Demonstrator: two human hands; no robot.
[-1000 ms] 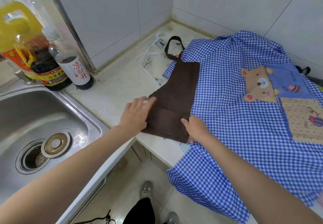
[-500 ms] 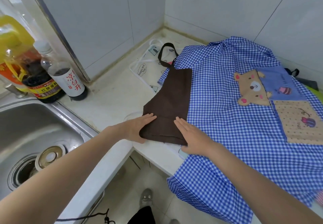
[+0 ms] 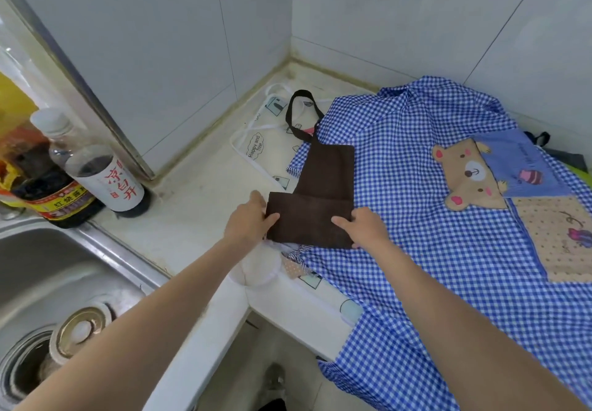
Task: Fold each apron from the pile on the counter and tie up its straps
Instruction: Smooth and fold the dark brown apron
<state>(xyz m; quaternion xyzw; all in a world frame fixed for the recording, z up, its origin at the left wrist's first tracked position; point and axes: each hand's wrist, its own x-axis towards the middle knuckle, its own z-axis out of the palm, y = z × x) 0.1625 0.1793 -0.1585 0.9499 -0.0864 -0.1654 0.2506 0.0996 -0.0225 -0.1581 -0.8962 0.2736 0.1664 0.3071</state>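
Observation:
A brown apron (image 3: 323, 192) lies folded into a narrow strip on the counter, its lower end doubled up over itself. Its black neck loop (image 3: 299, 115) points toward the wall corner. My left hand (image 3: 250, 223) pinches the left edge of the folded-up flap, thumb on top. My right hand (image 3: 362, 226) grips the flap's right edge, thumb on the cloth. Under and beside it spreads a blue checked apron (image 3: 448, 218) with a bear patch. A white printed apron (image 3: 259, 151) lies beneath both.
A steel sink (image 3: 48, 269) with a drain plug lies at the left. A vinegar bottle (image 3: 105, 176) and a dark sauce bottle (image 3: 48, 192) stand by the sink's back rim. The blue apron hangs over the counter edge (image 3: 288, 301). Tiled walls close the corner.
The brown apron's near end has been folded up and away from me; both hands moved from pressing flat on it to gripping the sides of the folded flap.

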